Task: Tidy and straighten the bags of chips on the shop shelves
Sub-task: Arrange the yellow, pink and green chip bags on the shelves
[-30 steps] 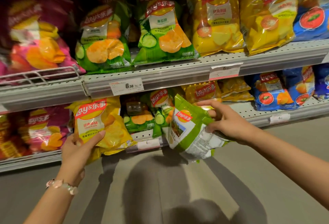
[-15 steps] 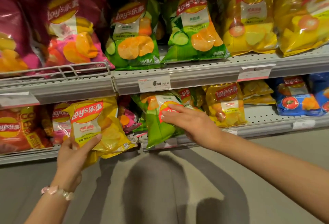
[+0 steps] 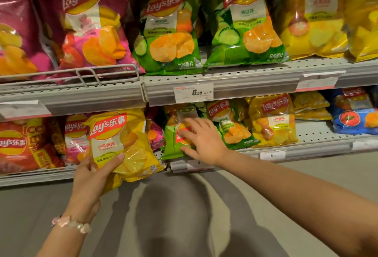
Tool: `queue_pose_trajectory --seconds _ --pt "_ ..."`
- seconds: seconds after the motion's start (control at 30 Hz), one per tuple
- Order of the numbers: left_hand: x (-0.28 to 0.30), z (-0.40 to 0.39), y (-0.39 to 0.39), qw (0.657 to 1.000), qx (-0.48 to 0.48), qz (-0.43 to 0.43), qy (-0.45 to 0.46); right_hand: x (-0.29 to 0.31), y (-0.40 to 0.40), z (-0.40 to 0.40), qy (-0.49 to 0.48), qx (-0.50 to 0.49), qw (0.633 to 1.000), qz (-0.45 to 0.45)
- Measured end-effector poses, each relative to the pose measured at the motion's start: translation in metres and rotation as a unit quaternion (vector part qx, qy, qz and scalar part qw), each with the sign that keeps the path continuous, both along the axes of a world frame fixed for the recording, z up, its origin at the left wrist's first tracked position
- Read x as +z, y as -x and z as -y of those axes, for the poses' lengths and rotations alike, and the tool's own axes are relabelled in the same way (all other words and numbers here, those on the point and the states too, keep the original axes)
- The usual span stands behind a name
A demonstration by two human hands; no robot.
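Two hands were busy: my right hand (image 3: 201,141) lay with spread fingers on the green bag (image 3: 173,144) standing upright below the 6.50 price tag (image 3: 193,92), while my left hand (image 3: 94,177) gripped the yellow bag (image 3: 120,144) left of that tag.

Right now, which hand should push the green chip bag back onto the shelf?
Probably the right hand: it rests on the green bag already. The left hand grips a yellow bag.
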State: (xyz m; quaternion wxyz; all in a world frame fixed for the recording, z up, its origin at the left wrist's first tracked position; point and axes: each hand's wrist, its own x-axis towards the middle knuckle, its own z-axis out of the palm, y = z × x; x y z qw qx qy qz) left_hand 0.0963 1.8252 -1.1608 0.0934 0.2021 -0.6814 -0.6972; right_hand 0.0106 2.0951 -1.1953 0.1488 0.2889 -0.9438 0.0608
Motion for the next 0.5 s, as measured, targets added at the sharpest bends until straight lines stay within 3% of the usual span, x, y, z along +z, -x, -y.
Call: queue_pose_trajectory --seconds 0.17,0.37,0.5 --pt "-0.001 -0.003 0.006 1.0 -0.028 -0.003 -0.004 -0.005 0.023 0.006 -0.023 -0.119 0.979 0.162" --pt "0.0 -0.021 0.006 0.997 -0.072 -0.005 -0.008 -0.003 0.034 0.016 -0.029 -0.13 0.972 0.195" --pt "-0.001 -0.037 0.008 0.996 -0.091 -0.002 -0.011 0.011 0.035 0.009 0.038 -0.103 0.961 0.254"
